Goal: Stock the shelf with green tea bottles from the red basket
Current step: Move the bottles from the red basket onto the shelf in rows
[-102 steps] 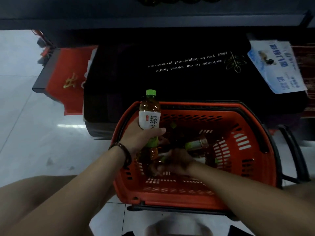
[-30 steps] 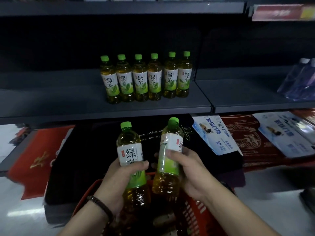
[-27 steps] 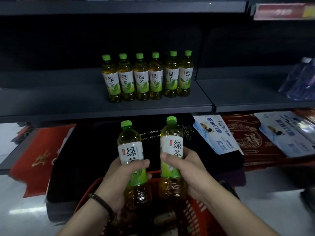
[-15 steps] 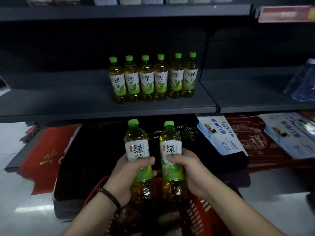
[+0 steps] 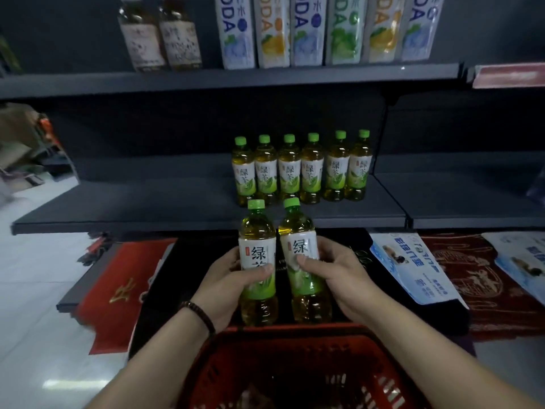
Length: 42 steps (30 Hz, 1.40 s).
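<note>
My left hand (image 5: 227,284) grips one green tea bottle (image 5: 257,231) upright, and my right hand (image 5: 339,276) grips a second green tea bottle (image 5: 298,228) beside it, tilted slightly left. Both bottles have green caps and white-green labels. They hang above the far rim of the red basket (image 5: 295,367), just below the front edge of the dark shelf (image 5: 147,208). A row of several green tea bottles (image 5: 302,169) stands on that shelf directly behind the held pair.
The upper shelf (image 5: 236,79) carries soda cartons (image 5: 324,28) and two brown bottles (image 5: 159,33). Below lie a black mat (image 5: 177,278), a red mat (image 5: 121,284) and blue-white packages (image 5: 413,267). Shelf surface left of the bottle row is bare.
Both hands lifted their bottles out of the basket and up toward the shelf. The right bottle was turned label-forward. The view tilted upward, revealing the upper shelf.
</note>
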Motion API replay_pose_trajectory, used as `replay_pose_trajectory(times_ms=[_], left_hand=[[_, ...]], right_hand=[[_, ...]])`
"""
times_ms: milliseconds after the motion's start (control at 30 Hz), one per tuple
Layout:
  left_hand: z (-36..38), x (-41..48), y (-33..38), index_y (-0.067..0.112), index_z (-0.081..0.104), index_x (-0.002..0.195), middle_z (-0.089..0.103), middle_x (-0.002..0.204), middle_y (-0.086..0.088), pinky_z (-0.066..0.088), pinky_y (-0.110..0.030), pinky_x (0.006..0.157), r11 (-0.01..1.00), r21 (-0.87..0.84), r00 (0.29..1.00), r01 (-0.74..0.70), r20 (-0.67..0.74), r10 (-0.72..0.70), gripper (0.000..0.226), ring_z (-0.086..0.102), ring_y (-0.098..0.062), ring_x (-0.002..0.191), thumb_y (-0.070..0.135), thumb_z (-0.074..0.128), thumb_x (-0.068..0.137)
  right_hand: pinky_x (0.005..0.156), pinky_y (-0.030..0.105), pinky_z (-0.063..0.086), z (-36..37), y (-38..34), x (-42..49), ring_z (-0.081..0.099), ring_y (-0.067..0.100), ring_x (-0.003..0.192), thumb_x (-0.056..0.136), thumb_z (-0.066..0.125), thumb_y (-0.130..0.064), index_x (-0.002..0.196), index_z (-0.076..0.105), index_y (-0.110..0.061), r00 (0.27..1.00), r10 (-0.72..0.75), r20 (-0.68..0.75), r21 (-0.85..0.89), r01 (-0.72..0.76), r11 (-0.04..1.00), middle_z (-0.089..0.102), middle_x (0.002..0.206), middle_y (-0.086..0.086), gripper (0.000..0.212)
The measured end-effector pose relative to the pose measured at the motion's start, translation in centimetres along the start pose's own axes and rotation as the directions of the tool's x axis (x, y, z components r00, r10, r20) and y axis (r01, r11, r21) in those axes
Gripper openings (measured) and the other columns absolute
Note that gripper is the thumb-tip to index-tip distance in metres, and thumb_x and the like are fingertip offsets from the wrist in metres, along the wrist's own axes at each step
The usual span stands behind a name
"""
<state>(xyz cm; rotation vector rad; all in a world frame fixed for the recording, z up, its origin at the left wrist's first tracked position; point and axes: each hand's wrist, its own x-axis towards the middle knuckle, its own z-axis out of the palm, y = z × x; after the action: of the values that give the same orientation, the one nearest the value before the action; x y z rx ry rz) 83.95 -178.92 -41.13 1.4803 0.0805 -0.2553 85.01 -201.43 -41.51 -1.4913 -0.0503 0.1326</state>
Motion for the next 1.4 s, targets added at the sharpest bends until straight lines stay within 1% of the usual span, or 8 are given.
replay_pose_trajectory(times_ms=[167,367,500,700,867,1100,1233,1400], left_hand=[[-4.4,2.4,2.4,0.026,0.071,0.125,0.081,0.115,0.002,0.060,-0.049,0.099,0.994,0.092,0.993,-0.062,-0.099,0.071,0.051,0.078,-0.019,0.107,0.010,0.089,0.080],[-10.1,7.5,4.7,0.025,0.067,0.124,0.081,0.114,0.001,0.063,-0.037,0.068,0.996,0.075,0.982,-0.054,-0.178,0.067,0.055,0.078,-0.020,0.103,0.006,0.090,0.077],[-13.5,12.0,6.1,0.018,0.067,0.125,0.082,0.113,-0.005,0.066,-0.047,0.083,0.990,0.108,0.971,-0.086,-0.214,0.107,0.056,0.080,-0.025,0.101,0.004,0.090,0.077],[-17.7,19.5,7.5,0.031,0.074,0.116,0.082,0.106,0.007,0.063,-0.044,0.094,0.943,0.236,0.900,-0.235,-0.312,0.303,0.047,0.078,-0.015,0.102,0.016,0.093,0.076],[-18.6,23.2,6.6,0.035,0.067,0.115,0.069,0.103,0.023,0.047,-0.020,0.074,0.868,0.412,0.843,-0.276,-0.330,0.424,0.036,0.064,0.003,0.096,0.025,0.085,0.085],[-19.5,25.0,4.3,0.038,0.065,0.123,0.075,0.112,0.018,0.059,-0.038,0.092,0.844,0.417,0.807,-0.337,-0.334,0.487,0.046,0.070,-0.004,0.104,0.027,0.085,0.082],[-19.4,25.2,3.5,0.033,0.062,0.128,0.074,0.120,0.013,0.059,-0.043,0.098,0.835,0.468,0.808,-0.290,-0.348,0.476,0.059,0.071,-0.010,0.110,0.024,0.090,0.076],[-18.5,25.1,2.3,0.032,0.058,0.126,0.071,0.119,0.010,0.058,-0.043,0.098,0.798,0.560,0.776,-0.223,-0.393,0.493,0.060,0.067,-0.016,0.113,0.019,0.087,0.075]], right_hand=[[0.097,0.049,0.062,4.8,-1.8,4.8,0.077,0.022,0.106,0.086,0.087,-0.017,0.123,0.071,-0.015,0.997,-0.082,0.003,-0.108,0.082,0.991,0.080,0.113,0.007,0.041],[0.103,0.045,0.058,10.0,-2.8,11.8,0.070,0.010,0.114,0.087,0.085,-0.029,0.125,0.062,-0.030,0.984,-0.161,0.080,-0.378,0.179,0.908,0.074,0.121,-0.009,0.044],[0.104,0.043,0.057,12.9,-2.9,16.6,0.068,0.007,0.112,0.089,0.084,-0.026,0.129,0.060,-0.023,0.968,-0.244,0.056,-0.433,0.244,0.868,0.073,0.120,-0.010,0.046],[0.112,0.038,0.050,16.5,-2.6,23.6,0.063,0.005,0.121,0.091,0.079,-0.009,0.119,0.056,-0.046,0.938,-0.346,-0.009,-0.378,0.317,0.870,0.070,0.123,-0.017,0.052],[0.102,0.023,0.049,18.5,-0.4,27.1,0.062,0.004,0.122,0.090,0.079,-0.007,0.134,0.054,-0.032,0.867,-0.492,-0.076,-0.537,0.380,0.753,0.069,0.128,-0.012,0.056],[0.105,0.044,0.053,18.9,1.7,29.0,0.060,0.015,0.124,0.093,0.075,-0.014,0.141,0.049,-0.026,0.785,-0.610,-0.106,-0.662,0.402,0.633,0.064,0.130,-0.002,0.056],[0.108,0.033,0.050,19.6,2.9,27.1,0.051,0.013,0.132,0.092,0.076,-0.015,0.147,0.039,-0.025,0.787,-0.603,-0.128,-0.639,0.400,0.658,0.052,0.144,0.000,0.067],[0.103,0.037,0.049,20.1,6.3,23.1,0.045,0.021,0.127,0.095,0.060,-0.045,0.152,0.041,-0.026,0.810,-0.585,0.049,-0.848,0.343,0.404,0.042,0.141,0.005,0.064]])
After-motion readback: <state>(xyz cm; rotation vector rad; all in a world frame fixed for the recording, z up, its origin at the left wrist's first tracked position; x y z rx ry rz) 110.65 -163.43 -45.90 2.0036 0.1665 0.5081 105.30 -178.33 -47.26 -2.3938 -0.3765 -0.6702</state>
